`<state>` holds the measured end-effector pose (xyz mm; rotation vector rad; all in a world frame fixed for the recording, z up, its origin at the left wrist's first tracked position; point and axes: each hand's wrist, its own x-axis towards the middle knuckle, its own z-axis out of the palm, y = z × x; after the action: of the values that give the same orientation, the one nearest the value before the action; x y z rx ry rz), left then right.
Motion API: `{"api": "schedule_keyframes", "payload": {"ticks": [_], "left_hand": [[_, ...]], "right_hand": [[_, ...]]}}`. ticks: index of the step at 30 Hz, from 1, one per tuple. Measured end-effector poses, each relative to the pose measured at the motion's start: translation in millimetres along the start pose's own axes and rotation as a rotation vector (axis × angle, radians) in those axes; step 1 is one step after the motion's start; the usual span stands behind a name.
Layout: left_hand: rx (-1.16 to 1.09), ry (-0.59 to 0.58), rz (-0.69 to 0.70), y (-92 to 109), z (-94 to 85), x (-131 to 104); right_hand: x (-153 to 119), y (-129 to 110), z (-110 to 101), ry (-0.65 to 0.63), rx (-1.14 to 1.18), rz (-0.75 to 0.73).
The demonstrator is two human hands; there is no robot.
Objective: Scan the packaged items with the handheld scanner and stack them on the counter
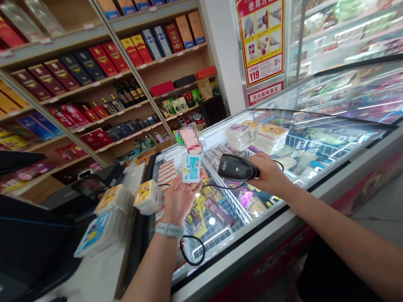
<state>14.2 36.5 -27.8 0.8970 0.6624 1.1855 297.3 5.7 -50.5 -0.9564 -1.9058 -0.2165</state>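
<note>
My left hand [180,196], palm up with a grey watch band at the wrist, holds a small flat white packet [190,168] with a blue printed label. Gripped in my right hand [270,174] is a black handheld barcode scanner [237,167], its head turned left toward the packet. A gap separates scanner and packet. The scanner's black cable [221,186] runs behind my left hand and loops below it. Both hands are above the glass top of a chest freezer [207,238]. My right fingertips are partly hidden behind the scanner handle.
Stacked packets [272,137] stand on the far glass. More yellow-labelled packets [147,196] and blue-labelled packets [97,234] sit at the left, beside a dark monitor [22,246]. Shelves of boxed bottles [88,67] line the back wall. A red poster [262,31] hangs behind the freezer.
</note>
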Motion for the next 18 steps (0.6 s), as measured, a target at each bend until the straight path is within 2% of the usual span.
{"api": "schedule_keyframes", "payload": {"ticks": [18], "left_hand": [[-0.007, -0.015, -0.011, -3.2, 0.6, 0.9]], "right_hand": [[-2.6, 2.3, 2.5, -0.039, 0.004, 0.012]]}}
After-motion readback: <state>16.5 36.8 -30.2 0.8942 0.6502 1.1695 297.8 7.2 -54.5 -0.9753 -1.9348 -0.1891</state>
